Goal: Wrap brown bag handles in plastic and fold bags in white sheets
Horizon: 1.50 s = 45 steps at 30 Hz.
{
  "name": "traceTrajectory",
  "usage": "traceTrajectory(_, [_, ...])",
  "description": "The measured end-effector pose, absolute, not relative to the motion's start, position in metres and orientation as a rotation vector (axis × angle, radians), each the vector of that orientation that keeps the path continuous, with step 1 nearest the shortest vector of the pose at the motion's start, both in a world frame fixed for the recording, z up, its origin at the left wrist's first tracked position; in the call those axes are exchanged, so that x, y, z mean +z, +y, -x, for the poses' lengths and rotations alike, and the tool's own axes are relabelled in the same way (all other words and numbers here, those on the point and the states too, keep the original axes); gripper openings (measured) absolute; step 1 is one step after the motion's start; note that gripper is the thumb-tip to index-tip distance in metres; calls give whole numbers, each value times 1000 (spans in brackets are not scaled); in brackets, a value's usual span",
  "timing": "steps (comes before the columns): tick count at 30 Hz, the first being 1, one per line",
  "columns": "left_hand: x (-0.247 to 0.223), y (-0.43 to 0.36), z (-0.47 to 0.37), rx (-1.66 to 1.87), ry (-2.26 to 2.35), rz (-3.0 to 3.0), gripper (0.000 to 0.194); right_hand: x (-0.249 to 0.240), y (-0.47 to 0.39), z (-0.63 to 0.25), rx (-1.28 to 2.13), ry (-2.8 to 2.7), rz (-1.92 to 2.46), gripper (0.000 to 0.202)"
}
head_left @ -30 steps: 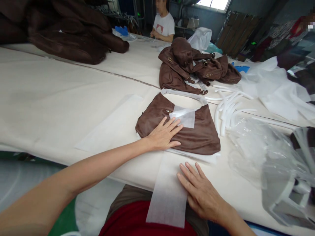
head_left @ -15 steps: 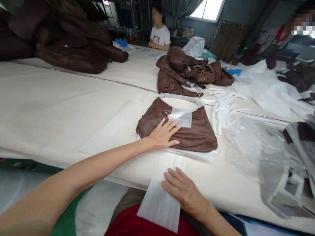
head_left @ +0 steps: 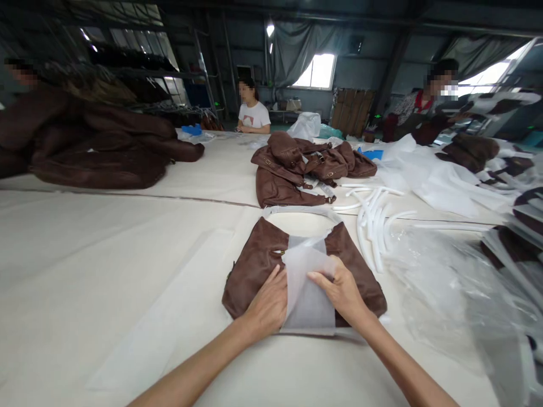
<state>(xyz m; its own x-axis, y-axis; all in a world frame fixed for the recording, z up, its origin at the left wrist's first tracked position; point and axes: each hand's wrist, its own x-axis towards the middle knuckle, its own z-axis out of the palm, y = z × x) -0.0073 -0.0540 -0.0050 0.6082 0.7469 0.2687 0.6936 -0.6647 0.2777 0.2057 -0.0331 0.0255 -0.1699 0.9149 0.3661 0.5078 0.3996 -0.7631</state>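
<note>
While your left hand (head_left: 268, 308) lies flat and open-fingered on the brown bag (head_left: 254, 265), pressing its left half down at the edge of the white sheet (head_left: 307, 294), your right hand (head_left: 341, 291) rests on the sheet's right edge with its fingers curled at the border; whether it pinches the sheet or merely presses it cannot be told. That sheet runs up the middle of the bag, and the bag lies flat on the cream table (head_left: 106, 254), right before you. A white-wrapped handle (head_left: 301, 210) arches above the bag's top. Beyond it sits a heap of brown bags (head_left: 297, 167), with white tubes (head_left: 371, 217) just to its right and clear plastic wrap (head_left: 441, 277) near your right arm.
</note>
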Motion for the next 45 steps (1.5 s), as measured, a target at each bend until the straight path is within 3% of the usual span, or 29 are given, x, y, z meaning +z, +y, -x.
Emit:
traceTrajectory(8, [9,-51,13,640,1166,-2257,50,-2,-26,-194,556,-1702,1420,23])
traceTrajectory(17, [-13,-48,-8,820,1667,-2031,41,-2,-29,-185,228,-1525,1502,16])
traceTrajectory(21, [-9,-48,-9,891,1689,-1992,43,15,-60,-176,-54,-1652,1285,34])
traceTrajectory(26, [-5,-48,-11,925,1657,-1915,44,8,-67,-163,-146,-2173,1218,45])
traceTrajectory(32, [-5,-47,-13,913,1685,-1847,41,-4,-36,-169,-79,-2353,1286,65])
traceTrajectory(39, [-1,-46,-4,921,1576,-1735,36,0,-34,-172,49,-2384,1322,64])
traceTrajectory(45, [22,-42,-13,1285,1494,-2111,32,-4,-31,-171,110,-2406,1330,62])
